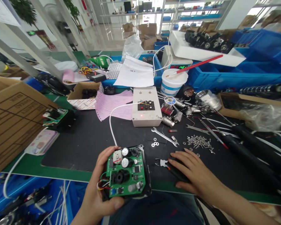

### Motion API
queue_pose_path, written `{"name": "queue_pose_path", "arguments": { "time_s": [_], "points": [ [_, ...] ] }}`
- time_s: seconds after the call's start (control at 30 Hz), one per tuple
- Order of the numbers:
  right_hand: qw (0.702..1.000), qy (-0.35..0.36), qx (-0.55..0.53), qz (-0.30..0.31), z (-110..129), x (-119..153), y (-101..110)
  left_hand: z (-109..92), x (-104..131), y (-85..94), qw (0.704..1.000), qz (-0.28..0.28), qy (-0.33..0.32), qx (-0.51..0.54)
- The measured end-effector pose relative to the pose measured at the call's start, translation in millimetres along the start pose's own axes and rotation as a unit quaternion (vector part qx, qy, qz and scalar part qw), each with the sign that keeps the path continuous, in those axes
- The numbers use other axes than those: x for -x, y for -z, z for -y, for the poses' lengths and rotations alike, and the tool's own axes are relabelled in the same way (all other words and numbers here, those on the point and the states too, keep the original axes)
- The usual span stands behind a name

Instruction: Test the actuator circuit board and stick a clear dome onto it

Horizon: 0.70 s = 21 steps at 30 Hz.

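Note:
My left hand [100,190] grips the left side of a black housing with a green circuit board [128,175] facing up, at the table's front edge. Capacitors, a round black part and thin coloured wires sit on the board. To the right, my right hand [192,172] lies over the dark handles of small cutting pliers [163,162], fingers spread; its grip on them is unclear. A white cable runs from behind the board to a grey box [147,117] with a red light. An open-end wrench [165,137] and several washers [155,143] lie beyond the pliers.
Loose screws [199,142] are heaped at the right, near long black tools [255,156]. Metal fittings and a white tub [173,82] stand behind. Another circuit unit [57,118] and a large cardboard box [16,122] are at the left. Blue bins [239,76] line the back.

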State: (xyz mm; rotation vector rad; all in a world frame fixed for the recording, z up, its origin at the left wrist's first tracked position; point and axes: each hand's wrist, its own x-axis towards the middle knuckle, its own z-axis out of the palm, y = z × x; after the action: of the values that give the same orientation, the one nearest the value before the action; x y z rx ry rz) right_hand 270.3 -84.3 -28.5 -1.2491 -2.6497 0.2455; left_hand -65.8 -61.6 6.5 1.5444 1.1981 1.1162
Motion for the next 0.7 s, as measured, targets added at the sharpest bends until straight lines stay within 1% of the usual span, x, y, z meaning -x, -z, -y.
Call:
{"name": "queue_pose_path", "arguments": {
  "time_s": [0.1,0.17,0.23,0.27,0.3,0.37,0.4,0.47,0.53,0.57,0.63,0.7],
  "points": [
    [0.999,0.031,-0.024,-0.014,-3,3,-7,0,-1,1.3,1.0,0.017,-0.012,-0.012],
    [0.998,0.047,-0.038,-0.013,-2,4,-8,-2,-1,0.5,1.0,0.013,-0.012,-0.01],
    [0.997,0.054,-0.054,-0.026,0,3,-3,-3,0,-1.2,1.0,0.005,-0.007,0.003],
    [0.996,0.054,-0.062,-0.044,1,0,2,-4,0,-2.1,1.0,0.001,0.0,0.01],
    [0.994,0.047,-0.07,-0.071,2,-4,10,-6,1,-3.2,1.0,-0.005,0.008,0.016],
    [0.987,0.022,-0.078,-0.141,6,-18,34,-8,1,-5.4,0.999,-0.018,0.024,0.025],
    [0.983,0.004,-0.075,-0.17,9,-28,49,-9,1,-6.6,0.999,-0.024,0.032,0.028],
    [0.977,-0.002,-0.05,-0.207,17,-51,82,-12,1,-8.6,0.998,-0.031,0.037,0.034],
    [0.977,0.025,-0.009,-0.211,27,-74,110,-14,0,-10.1,0.998,-0.033,0.04,0.04],
    [0.977,0.04,0.003,-0.211,31,-84,120,-14,0,-10.5,0.998,-0.033,0.041,0.04],
    [0.977,0.059,0.013,-0.203,39,-98,131,-15,0,-10.9,0.998,-0.034,0.039,0.034],
    [0.982,0.07,0.007,-0.173,44,-106,131,-15,1,-10.8,0.998,-0.035,0.037,0.027]
  ]
}}
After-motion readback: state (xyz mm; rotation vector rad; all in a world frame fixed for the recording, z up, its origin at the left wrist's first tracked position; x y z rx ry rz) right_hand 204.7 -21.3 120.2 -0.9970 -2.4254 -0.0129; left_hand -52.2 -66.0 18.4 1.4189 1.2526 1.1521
